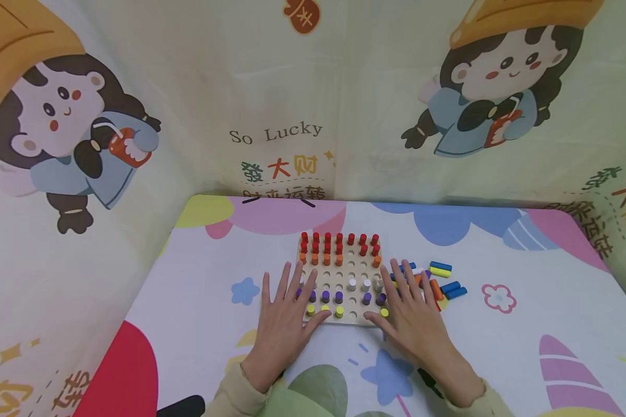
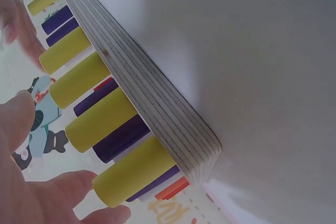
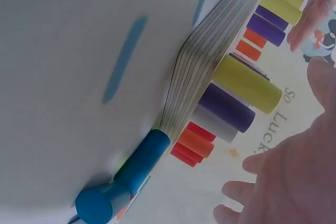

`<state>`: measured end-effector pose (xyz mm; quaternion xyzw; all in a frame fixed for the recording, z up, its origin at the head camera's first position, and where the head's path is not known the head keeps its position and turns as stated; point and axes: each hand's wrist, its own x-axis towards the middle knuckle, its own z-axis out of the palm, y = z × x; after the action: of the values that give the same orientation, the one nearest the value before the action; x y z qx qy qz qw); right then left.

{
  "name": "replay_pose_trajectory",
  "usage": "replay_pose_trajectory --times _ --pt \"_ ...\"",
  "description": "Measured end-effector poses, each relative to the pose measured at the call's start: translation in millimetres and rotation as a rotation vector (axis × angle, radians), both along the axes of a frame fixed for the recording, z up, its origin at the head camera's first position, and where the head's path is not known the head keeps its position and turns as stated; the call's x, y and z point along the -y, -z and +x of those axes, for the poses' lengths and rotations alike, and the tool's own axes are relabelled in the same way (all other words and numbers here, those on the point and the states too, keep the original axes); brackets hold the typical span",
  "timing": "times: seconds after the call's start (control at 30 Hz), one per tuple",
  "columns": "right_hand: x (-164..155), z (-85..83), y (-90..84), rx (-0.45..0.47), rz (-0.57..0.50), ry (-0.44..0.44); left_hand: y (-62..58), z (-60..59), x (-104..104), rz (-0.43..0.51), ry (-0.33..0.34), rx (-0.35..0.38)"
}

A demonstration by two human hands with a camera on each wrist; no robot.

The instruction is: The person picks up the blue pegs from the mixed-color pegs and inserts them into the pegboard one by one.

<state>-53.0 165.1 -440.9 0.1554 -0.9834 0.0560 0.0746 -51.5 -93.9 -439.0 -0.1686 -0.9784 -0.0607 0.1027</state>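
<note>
Your left hand [image 1: 287,330] lies at 8 o'clock of the pegboard [image 1: 346,319], your right hand [image 1: 418,318] at 4 o'clock; both sets of fingers are spread apart, holding nothing. Contact with the pegboard cannot be confirmed. The pegboard sits before you on the surface [image 1: 198,301], judged well filled but incomplete. At its 6 o'clock edge, the yellow pegs [image 1: 339,312] leave at least one hole bare; the purple pegs [image 1: 339,297] behind, likewise. The white pegs [image 1: 366,285] show mid-row gaps. At 3 o'clock, past your right hand, mixed loose pegs [image 1: 436,289] remain unplaced. Beyond the white row, bare holes show. The orange pegs [image 1: 339,262] have gaps; of the red pegs [image 1: 327,238], the 12 o'clock row is full, the next lacks one.
</note>
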Motion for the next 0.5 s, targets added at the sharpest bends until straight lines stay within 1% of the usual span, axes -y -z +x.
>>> replay_pose_trajectory --times 0.3,0.5 --pt "-4.1 -5.9 -4.6 -0.033 -0.015 -0.020 -2.5 -2.4 1.5 0.007 -0.027 0.032" --pt "-6.1 -8.7 -9.1 -0.025 -0.031 -0.023 -3.1 -3.9 3.2 0.076 -0.029 0.069"
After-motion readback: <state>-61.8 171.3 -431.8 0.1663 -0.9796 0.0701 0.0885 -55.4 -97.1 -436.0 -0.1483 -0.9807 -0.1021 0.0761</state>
